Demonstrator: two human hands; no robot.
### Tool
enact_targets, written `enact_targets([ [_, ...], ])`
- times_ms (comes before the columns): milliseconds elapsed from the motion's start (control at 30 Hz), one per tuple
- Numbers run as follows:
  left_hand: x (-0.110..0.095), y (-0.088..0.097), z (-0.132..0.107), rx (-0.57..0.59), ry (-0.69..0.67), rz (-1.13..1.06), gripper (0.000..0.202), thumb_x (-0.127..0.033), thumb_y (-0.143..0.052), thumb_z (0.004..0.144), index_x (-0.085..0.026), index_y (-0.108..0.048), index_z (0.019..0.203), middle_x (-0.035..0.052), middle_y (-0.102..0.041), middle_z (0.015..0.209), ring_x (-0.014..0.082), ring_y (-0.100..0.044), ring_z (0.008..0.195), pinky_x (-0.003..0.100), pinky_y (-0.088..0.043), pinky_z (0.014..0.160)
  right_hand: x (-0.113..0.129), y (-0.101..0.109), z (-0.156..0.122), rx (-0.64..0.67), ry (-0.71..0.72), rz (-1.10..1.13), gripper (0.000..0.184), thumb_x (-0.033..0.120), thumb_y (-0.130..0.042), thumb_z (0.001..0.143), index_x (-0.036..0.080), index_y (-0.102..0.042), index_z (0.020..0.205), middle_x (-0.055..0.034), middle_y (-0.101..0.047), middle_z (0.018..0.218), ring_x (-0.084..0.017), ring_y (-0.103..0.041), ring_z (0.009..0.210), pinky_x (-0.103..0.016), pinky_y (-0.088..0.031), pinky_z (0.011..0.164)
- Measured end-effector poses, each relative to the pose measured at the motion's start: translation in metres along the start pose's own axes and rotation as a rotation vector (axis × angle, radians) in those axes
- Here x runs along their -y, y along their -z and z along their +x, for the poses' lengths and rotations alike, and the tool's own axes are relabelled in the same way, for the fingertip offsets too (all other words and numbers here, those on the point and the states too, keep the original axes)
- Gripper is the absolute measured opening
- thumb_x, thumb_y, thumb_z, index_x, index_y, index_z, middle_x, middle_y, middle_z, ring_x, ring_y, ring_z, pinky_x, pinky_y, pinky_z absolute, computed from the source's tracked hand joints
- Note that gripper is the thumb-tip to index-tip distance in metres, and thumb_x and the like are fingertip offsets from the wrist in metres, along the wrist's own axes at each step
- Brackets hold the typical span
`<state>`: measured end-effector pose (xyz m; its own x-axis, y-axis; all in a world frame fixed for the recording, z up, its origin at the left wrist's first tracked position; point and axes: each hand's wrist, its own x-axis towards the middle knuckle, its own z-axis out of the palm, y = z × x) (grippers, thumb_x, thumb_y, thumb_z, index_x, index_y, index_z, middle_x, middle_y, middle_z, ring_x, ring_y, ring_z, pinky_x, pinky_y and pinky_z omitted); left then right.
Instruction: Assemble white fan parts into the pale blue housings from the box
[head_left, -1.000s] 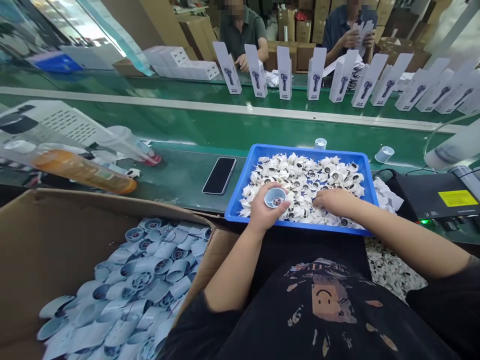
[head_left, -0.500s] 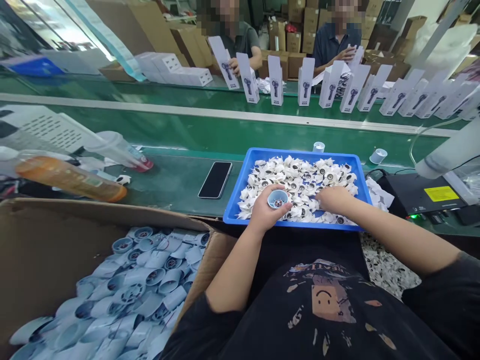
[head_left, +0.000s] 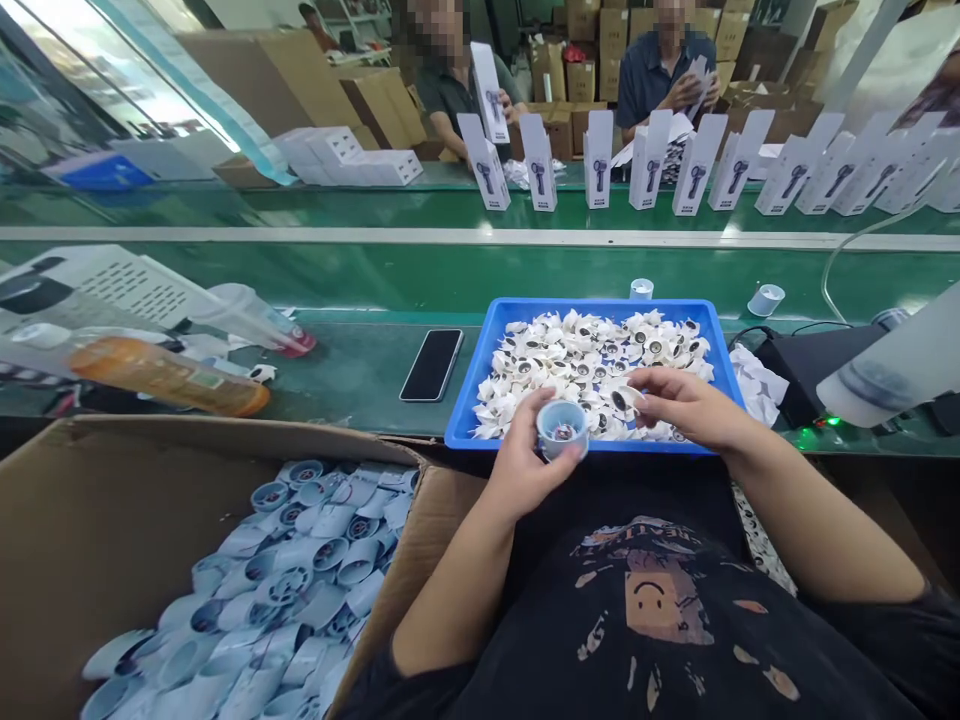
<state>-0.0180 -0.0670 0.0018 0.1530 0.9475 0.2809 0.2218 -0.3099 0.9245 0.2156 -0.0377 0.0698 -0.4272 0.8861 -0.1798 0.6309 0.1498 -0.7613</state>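
My left hand (head_left: 525,462) is closed around a light blue fan housing (head_left: 562,424), its round mouth tilted up so that metal and wiring show inside. Just to the right, my right hand (head_left: 686,405) pinches a small white fan blade (head_left: 624,399) with a dark round hub. The two parts are apart, both over the near side of a blue tray (head_left: 459,425). Many more white fan blades (head_left: 555,345) lie heaped in that tray.
An open cardboard box (head_left: 187,432) of blue housings (head_left: 300,575) stands at lower left. A phone (head_left: 432,365), an orange drink bottle (head_left: 165,375) and a black device (head_left: 795,375) flank the tray. Across the bench, two people handle white boxes (head_left: 598,165).
My right hand has risen out of the heap with a fan blade and turned toward the housing. My left hand came slightly nearer to me. A person opposite lifted a white box.
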Motion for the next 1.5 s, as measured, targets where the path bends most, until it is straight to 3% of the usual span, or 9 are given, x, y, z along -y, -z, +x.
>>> enact_targets([
  [267, -0.038, -0.009, 0.007, 0.226, -0.288, 0.247, 0.065, -0.044, -0.078, 0.072, -0.025, -0.054, 0.13, 0.0118, -0.066, 0.125, 0.0295, -0.062, 0.114, 0.048, -0.048, 0.101, -0.005, -0.018, -0.027, 0.007, 0.176, 0.529, 0.048, 0.063, -0.05, 0.085, 0.017, -0.049, 0.1, -0.0004, -0.055, 0.076, -0.009, -0.053, 0.06, -0.023, -0.047, 0.058],
  [433, -0.046, -0.019, 0.004, 0.193, -0.458, 0.418, 0.053, -0.029, -0.07, 0.081, -0.022, -0.052, 0.131, 0.0104, -0.069, 0.118, 0.0256, -0.067, 0.107, 0.042, -0.054, 0.095, 0.015, -0.016, -0.043, -0.177, 0.231, 0.045, 0.013, 0.024, -0.061, 0.085, 0.018, -0.065, 0.096, -0.0042, -0.059, 0.091, -0.012, -0.055, 0.076, -0.028, -0.045, 0.072],
  [533, -0.048, -0.026, 0.0, 0.11, -0.567, 0.458, 0.051, -0.018, -0.062, 0.084, -0.022, -0.05, 0.133, 0.0096, -0.07, 0.117, 0.0238, -0.067, 0.108, 0.039, -0.055, 0.096, 0.023, -0.022, -0.044, -0.247, 0.279, -0.267, 0.008, 0.022, -0.062, 0.086, 0.018, -0.069, 0.087, -0.0059, -0.056, 0.091, -0.015, -0.056, 0.08, -0.029, -0.045, 0.071],
  [667, -0.048, -0.035, -0.002, 0.025, -0.564, 0.488, 0.052, -0.017, -0.063, 0.083, -0.021, -0.05, 0.133, 0.0108, -0.07, 0.116, 0.0237, -0.067, 0.108, 0.037, -0.056, 0.094, 0.018, -0.029, -0.035, -0.267, 0.277, -0.283, 0.011, 0.027, -0.066, 0.085, 0.021, -0.073, 0.09, -0.0052, -0.054, 0.089, -0.014, -0.055, 0.076, -0.028, -0.048, 0.068],
  [867, -0.045, -0.02, 0.011, 0.11, -0.531, 0.491, 0.059, -0.033, -0.07, 0.083, -0.023, -0.047, 0.136, 0.0101, -0.068, 0.122, 0.0237, -0.065, 0.11, 0.039, -0.051, 0.101, -0.008, -0.002, -0.05, -0.185, 0.475, -0.044, 0.02, 0.037, -0.06, 0.09, 0.025, -0.076, 0.095, -0.0093, -0.056, 0.129, -0.023, -0.058, 0.114, -0.041, -0.05, 0.097],
  [1000, -0.033, 0.017, 0.064, -0.065, -0.457, 0.58, 0.061, -0.047, -0.078, 0.072, -0.026, -0.058, 0.125, 0.0094, -0.062, 0.123, 0.0285, -0.059, 0.115, 0.045, -0.047, 0.102, -0.034, 0.011, -0.09, -0.361, 0.508, 0.16, 0.022, 0.035, -0.055, 0.093, 0.027, -0.075, 0.088, -0.0053, -0.067, 0.111, -0.017, -0.067, 0.101, -0.026, -0.056, 0.086],
  [1133, -0.008, 0.041, 0.161, -0.206, 0.003, 0.752, 0.055, -0.035, -0.073, 0.077, -0.023, -0.053, 0.127, 0.0099, -0.052, 0.123, 0.0246, -0.058, 0.112, 0.038, -0.049, 0.097, -0.061, -0.009, -0.11, -0.526, 0.308, 0.22, 0.018, 0.037, -0.06, 0.089, 0.031, -0.076, 0.085, -0.0057, -0.069, 0.106, -0.019, -0.069, 0.093, -0.026, -0.059, 0.079],
  [1300, 0.024, 0.021, 0.255, -0.035, 0.212, 0.885, 0.044, -0.019, -0.067, 0.083, -0.013, -0.052, 0.124, 0.0137, -0.053, 0.128, 0.0254, -0.057, 0.113, 0.043, -0.047, 0.098, -0.068, -0.041, -0.103, -0.533, 0.151, 0.297, 0.029, 0.046, -0.056, 0.088, 0.025, -0.074, 0.078, -0.0086, -0.068, 0.103, -0.021, -0.069, 0.091, -0.033, -0.058, 0.083],
  [1500, 0.049, 0.005, 0.282, 0.201, 0.279, 1.003, 0.042, -0.04, -0.062, 0.089, -0.016, -0.057, 0.123, 0.0128, -0.056, 0.131, 0.0298, -0.054, 0.121, 0.056, -0.043, 0.102, -0.059, -0.05, -0.093, -0.488, 0.153, 0.299, 0.044, 0.057, -0.05, 0.089, 0.02, -0.073, 0.079, -0.0117, -0.068, 0.103, -0.023, -0.066, 0.1, -0.033, -0.054, 0.09],
])
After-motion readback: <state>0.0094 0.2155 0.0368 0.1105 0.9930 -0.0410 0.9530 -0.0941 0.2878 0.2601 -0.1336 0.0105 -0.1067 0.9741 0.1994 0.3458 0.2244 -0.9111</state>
